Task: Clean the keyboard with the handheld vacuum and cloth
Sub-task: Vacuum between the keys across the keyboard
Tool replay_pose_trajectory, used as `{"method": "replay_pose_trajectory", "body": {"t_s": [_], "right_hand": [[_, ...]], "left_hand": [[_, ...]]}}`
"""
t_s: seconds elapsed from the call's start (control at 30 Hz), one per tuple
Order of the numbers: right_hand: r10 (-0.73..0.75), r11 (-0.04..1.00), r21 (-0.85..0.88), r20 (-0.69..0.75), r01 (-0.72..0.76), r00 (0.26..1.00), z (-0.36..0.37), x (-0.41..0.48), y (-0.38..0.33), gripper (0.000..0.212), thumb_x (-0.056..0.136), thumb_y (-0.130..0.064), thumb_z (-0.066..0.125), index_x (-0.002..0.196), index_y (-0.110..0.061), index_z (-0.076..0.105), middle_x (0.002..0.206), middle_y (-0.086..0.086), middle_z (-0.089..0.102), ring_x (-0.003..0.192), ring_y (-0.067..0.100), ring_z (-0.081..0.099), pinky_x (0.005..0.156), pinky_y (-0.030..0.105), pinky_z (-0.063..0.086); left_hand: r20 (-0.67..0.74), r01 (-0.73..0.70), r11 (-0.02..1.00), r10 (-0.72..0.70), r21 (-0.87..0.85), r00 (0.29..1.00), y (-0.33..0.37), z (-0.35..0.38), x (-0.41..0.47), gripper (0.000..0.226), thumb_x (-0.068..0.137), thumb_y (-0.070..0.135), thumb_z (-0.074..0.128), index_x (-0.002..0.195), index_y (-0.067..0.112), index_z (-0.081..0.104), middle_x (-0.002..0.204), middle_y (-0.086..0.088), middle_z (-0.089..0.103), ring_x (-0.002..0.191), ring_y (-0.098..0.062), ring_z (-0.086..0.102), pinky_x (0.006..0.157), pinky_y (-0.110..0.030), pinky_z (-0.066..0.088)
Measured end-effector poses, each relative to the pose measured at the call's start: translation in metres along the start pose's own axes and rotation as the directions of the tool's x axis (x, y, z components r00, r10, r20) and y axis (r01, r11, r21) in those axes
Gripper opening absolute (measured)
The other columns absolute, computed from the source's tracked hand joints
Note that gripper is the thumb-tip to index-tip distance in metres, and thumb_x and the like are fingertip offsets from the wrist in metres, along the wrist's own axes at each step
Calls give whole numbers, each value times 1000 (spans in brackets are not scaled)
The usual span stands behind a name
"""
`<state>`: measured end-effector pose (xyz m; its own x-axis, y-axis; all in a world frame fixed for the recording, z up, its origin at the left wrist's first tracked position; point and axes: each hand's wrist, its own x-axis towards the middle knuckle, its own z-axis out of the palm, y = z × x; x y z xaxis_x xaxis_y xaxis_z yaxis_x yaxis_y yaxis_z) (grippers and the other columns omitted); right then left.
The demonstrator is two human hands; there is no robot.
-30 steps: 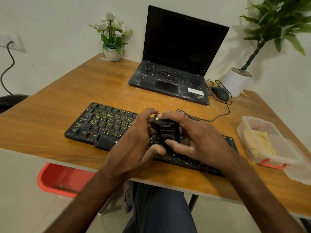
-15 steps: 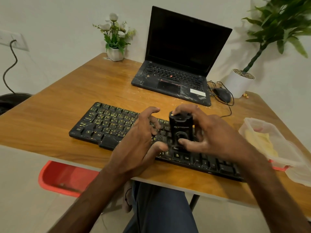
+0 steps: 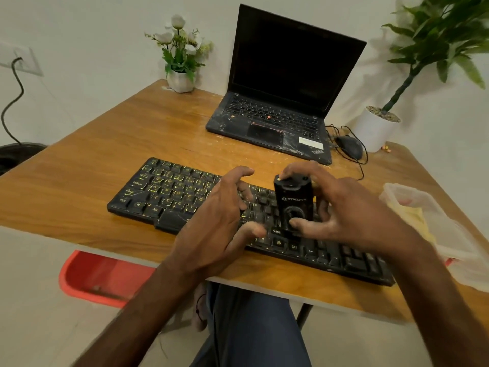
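Pace matters: I'd sweep slowly. My right grip (image 3: 352,207) holds the boxy black handheld vacuum (image 3: 292,202) upright on the black keyboard (image 3: 169,192); left grip (image 3: 214,218) hovers empty over it.

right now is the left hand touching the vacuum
Apart. The head view shows a strip of keyboard keys between the left hand and the vacuum, which only the right hand grips.

A: What sort of place is this?
B: An office desk, or a home one: a wooden bench (image 3: 105,154) with a laptop (image 3: 285,83), keyboard (image 3: 172,192) and wired mouse (image 3: 349,151), potted plants (image 3: 375,131) by the wall (image 3: 79,35).
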<state>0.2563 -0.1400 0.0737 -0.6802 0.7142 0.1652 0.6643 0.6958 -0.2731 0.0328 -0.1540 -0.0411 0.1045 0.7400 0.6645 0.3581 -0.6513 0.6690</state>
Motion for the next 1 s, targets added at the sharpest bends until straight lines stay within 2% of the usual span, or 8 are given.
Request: {"method": "replay_pose_trajectory", "body": {"t_s": [0.1, 0.2, 0.3, 0.47, 0.63, 0.77, 0.83, 1.0], "right_hand": [[-72, 997, 24, -94, 75, 993, 19, 14, -9, 70, 83, -40, 73, 135, -48, 26, 113, -7, 66, 68, 4, 65, 54, 23, 57], [-97, 988, 99, -195, 118, 976, 40, 16, -7, 66, 85, -45, 66, 137, -42, 27, 121, -1, 63, 80, 17, 71, 54, 31, 59], [13, 992, 127, -129, 3, 992, 17, 5, 5, 69, 81, -39, 73, 133, -49, 29, 111, -5, 66, 74, 12, 70, 57, 34, 61], [19, 988, 156, -57, -10, 998, 6, 7, 9, 73, 79, -33, 80, 132, -50, 32, 111, -11, 65, 80, 10, 71, 61, 33, 62], [-82, 980, 150, -283, 129, 956, 45, 25, 1, 69, 83, -35, 75, 138, -33, 32, 127, 2, 62, 90, 18, 71, 58, 31, 61], [-21, 990, 132, -188, 47, 982, 27, 14, 9, 73, 82, -34, 77, 136, -46, 30, 120, -4, 65, 86, 11, 70, 63, 31, 62], [-17, 997, 75, -123, 26, 992, 13, 11, 11, 73, 80, -37, 76, 134, -49, 29, 112, -10, 66, 82, 6, 69, 64, 29, 61], [-86, 987, 113, -217, 113, 972, 39, 34, -1, 72, 83, -35, 74, 138, -39, 28, 123, 2, 64, 86, 14, 70, 61, 30, 61]], "left_hand": [[-107, 151, 985, -160, -85, 981, 1, -4, 4, 110, 57, 101, 47, 136, 25, 38, 95, 8, 57, 79, -14, 60, 88, -46, 55], [-66, 106, 994, -105, 5, 992, -1, -2, 3, 109, 57, 103, 43, 136, 28, 35, 95, 6, 57, 82, -14, 62, 86, -43, 55], [-102, 26, 999, -29, -30, 994, -4, 0, 4, 86, 63, 100, 41, 137, 57, 30, 95, 9, 55, 73, -13, 60, 77, -53, 56], [-66, -15, 1000, 15, 10, 998, -1, 2, 0, 77, 79, 92, 33, 139, 45, 28, 98, 8, 55, 74, -19, 61, 77, -46, 54], [-92, 290, 930, -317, -227, 944, -22, -4, 5, 101, 14, 90, 75, 85, 20, 61, 64, 7, 64, 72, -17, 56, 95, -60, 46], [-98, -18, 997, 25, 76, 995, -11, -2, 0, 82, 63, 98, 47, 134, 58, 36, 84, 7, 58, 68, -11, 60, 72, -52, 58], [-82, -109, 985, 120, 135, 989, -11, 1, 0, 72, 71, 96, 38, 136, 66, 25, 93, 8, 56, 70, -6, 61, 69, -54, 58], [-71, -14, 1000, 13, -19, 997, -4, 0, 5, 97, 64, 99, 45, 134, 33, 34, 87, 7, 57, 73, -10, 60, 72, -55, 58]]}}
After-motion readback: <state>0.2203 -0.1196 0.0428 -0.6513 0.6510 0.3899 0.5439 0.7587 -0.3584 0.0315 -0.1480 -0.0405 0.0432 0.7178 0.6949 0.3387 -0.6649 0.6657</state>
